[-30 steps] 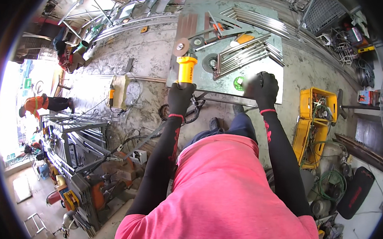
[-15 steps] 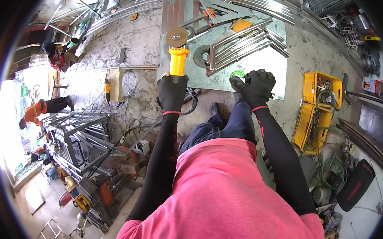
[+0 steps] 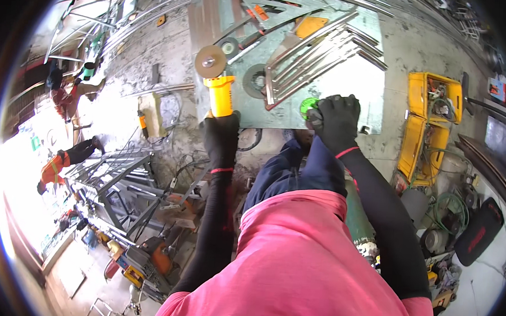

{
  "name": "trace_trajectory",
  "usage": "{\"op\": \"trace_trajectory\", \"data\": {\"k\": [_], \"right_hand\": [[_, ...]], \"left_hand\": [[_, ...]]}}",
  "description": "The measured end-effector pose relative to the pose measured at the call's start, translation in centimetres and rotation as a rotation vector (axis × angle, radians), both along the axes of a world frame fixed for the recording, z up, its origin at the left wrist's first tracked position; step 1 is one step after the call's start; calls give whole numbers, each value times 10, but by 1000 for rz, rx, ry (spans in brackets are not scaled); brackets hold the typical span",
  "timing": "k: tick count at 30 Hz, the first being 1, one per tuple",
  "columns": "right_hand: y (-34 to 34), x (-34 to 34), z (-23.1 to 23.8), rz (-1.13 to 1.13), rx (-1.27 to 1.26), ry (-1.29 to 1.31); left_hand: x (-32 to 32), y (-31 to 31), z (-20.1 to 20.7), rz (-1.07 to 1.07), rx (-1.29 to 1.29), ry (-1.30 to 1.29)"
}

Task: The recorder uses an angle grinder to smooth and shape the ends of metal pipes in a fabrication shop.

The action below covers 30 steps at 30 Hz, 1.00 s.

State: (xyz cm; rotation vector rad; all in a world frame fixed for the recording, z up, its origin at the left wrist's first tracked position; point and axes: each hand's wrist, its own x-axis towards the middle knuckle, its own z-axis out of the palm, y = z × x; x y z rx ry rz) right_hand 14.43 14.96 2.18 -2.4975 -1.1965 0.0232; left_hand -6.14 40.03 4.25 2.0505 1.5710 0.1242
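Note:
In a black glove, my left hand [image 3: 220,133] is closed round the rear of a yellow angle grinder [image 3: 219,95]. The grinder carries a brown disc [image 3: 210,61] at its far end, over the left part of the metal-topped table. My right hand [image 3: 338,117], also gloved, has its fingers bent round the edge of a bright green round thing [image 3: 309,108] near the table's front edge; its exact kind cannot be made out. Beyond that hand lies a stack of shiny metal tubes [image 3: 319,59] joined at angles. A dark grey disc [image 3: 255,81] lies beside the tubes.
On the table [image 3: 243,115] are a smaller disc [image 3: 229,47], an orange-handled tool [image 3: 261,12] and brown strips [image 3: 202,23]. Yellow crates [image 3: 414,97] stand to the right. A metal frame [image 3: 113,191] and two people, one in orange [image 3: 52,170], are at the left.
The view has shifted, and the grinder now appears further left, its disc lower in the picture. The green thing has turned from a thin ring to a fuller face. Both hands keep their hold.

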Motion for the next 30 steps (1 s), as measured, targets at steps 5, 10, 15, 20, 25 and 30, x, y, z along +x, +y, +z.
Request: {"op": "trace_trajectory", "data": {"k": [5, 10, 15, 20, 25, 30], "right_hand": [[-3, -2, -7, -6, -60, 54], [-10, -1, -22, 139, 126, -76], [-10, -2, -12, -37, 204, -144], [-20, 0, -11, -85, 176, -59], [-27, -11, 10, -127, 336, -88], [-63, -16, 2, -223, 323, -249]], "left_hand": [[9, 5, 2, -89, 81, 126], [-2, 15, -12, -216, -69, 152], [-17, 15, -16, -218, 76, 105], [-1, 1, 11, -209, -34, 58], [-42, 32, -21, -371, 152, -27], [-35, -27, 19, -372, 339, -196]]}}
